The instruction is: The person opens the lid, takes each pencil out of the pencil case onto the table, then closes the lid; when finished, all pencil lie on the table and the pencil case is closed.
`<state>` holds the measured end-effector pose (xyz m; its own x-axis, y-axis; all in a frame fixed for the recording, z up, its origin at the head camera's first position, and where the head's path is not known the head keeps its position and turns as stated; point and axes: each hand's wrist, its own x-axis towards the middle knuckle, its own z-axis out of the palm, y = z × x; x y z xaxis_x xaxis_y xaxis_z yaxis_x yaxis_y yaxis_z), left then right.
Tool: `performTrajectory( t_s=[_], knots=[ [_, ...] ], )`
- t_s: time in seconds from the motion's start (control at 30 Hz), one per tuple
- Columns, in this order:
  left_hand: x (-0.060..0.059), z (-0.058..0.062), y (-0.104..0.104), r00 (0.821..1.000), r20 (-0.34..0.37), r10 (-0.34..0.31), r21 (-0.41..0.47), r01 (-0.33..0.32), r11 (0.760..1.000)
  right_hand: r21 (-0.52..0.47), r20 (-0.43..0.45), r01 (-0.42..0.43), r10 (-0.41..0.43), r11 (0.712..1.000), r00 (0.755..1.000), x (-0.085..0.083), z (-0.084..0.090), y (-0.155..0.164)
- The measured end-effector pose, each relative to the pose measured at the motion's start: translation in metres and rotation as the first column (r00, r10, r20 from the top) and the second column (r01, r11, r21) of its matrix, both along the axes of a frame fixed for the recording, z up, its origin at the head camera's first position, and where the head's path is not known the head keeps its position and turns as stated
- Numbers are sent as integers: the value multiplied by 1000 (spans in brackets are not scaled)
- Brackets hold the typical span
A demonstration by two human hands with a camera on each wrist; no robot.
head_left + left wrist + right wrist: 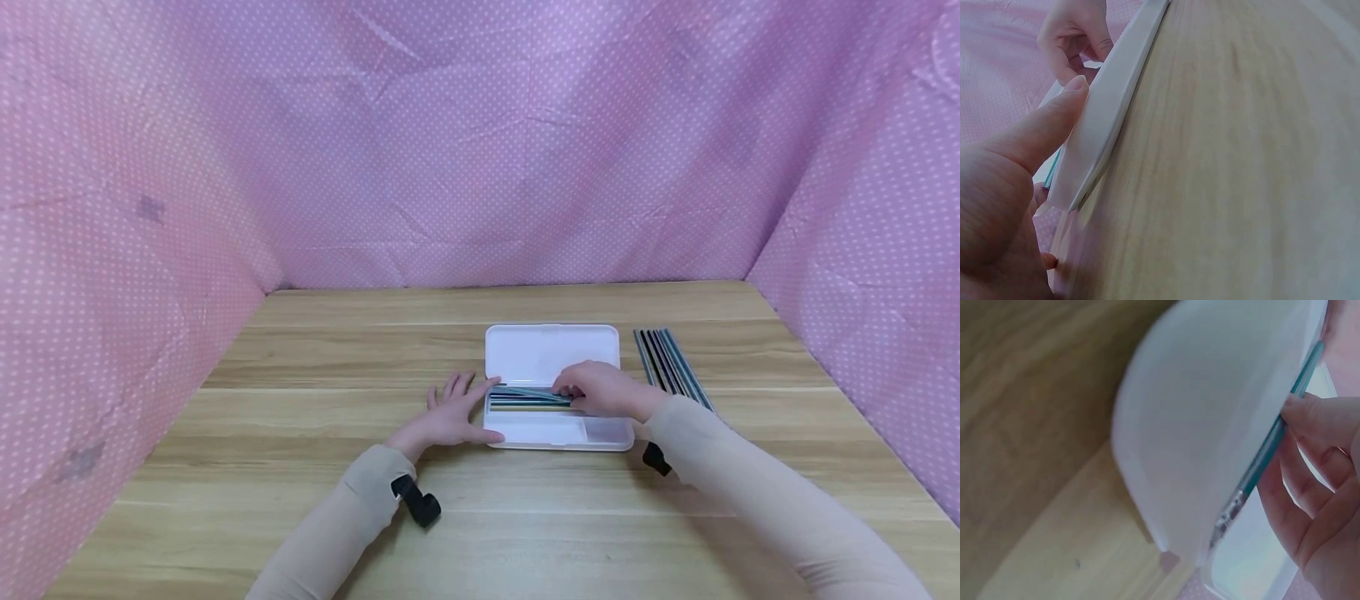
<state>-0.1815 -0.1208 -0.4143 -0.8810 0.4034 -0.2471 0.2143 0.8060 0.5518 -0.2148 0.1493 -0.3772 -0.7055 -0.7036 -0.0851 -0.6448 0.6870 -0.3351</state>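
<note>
So from the head camera, your white pencil case [552, 383] lies open on the wooden table [315, 467], lid back toward the far wall; a few slim rods [528, 397] already lie in its tray, teal and dark ones among them, so the filling looks begun but far from finished, since a row of loose rods [670, 367] waits on the table just right of the case; your right hand [606, 390] sits over the tray with fingers curled on the rods there, pinching at least one; your left hand [452, 414] lies flat on the table against the case's left end, fingers straight and released, thumb along the near edge; pink dotted cloth [480, 150] closes the space in on three sides.

Next, the left wrist camera: your thumb [1054, 122] presses straight against the case's white wall [1100, 125], steadying it, gripping nothing; the table's pale grain fills the rest; your other hand shows at the far end.

Last, the right wrist camera: your fingers [1310, 462] curl round a teal rod [1270, 447] lying along the inside of the case [1204, 419], its blurred rounded corner close to the lens; wood beneath, pink cloth at the edge.
</note>
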Motion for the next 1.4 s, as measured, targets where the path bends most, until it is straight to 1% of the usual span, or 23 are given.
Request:
performTrajectory(
  t_s=[0.13,0.3,0.4,0.53,0.67,0.87,0.93,1.1,1.33,1.4],
  knots=[
    [0,1,0,1000,-4,2,-4,-2,1000,-35,30,12,-11,999,999,-2,1,3],
    [0,1,0,1000,-4,2,-6,-2,1000,-120,68,25,-17,992,998,-4,6,8],
    [0,1,0,1000,-2,0,-1,0,1000,-173,103,71,-54,982,993,-4,9,12],
    [1,1,0,1000,0,2,8,-2,1000,-238,146,135,-102,962,984,-4,9,17],
    [1,0,-1,1000,0,5,12,-5,1000,-280,185,186,-138,942,973,-5,7,22],
    [1,-1,-1,1000,0,8,18,-8,1000,-316,248,272,-197,909,948,-2,8,27],
    [1,-1,-1,1000,-1,8,17,-8,1000,-333,263,286,-203,899,943,0,9,29],
    [1,-1,-1,1000,-5,7,16,-6,1000,-359,275,303,-210,883,938,2,9,38],
    [1,0,0,1000,-2,0,12,0,1000,-350,302,373,-274,859,913,5,8,51],
    [0,0,0,1000,-6,-2,7,2,1000,-358,300,375,-275,855,913,6,8,55]
  ],
)
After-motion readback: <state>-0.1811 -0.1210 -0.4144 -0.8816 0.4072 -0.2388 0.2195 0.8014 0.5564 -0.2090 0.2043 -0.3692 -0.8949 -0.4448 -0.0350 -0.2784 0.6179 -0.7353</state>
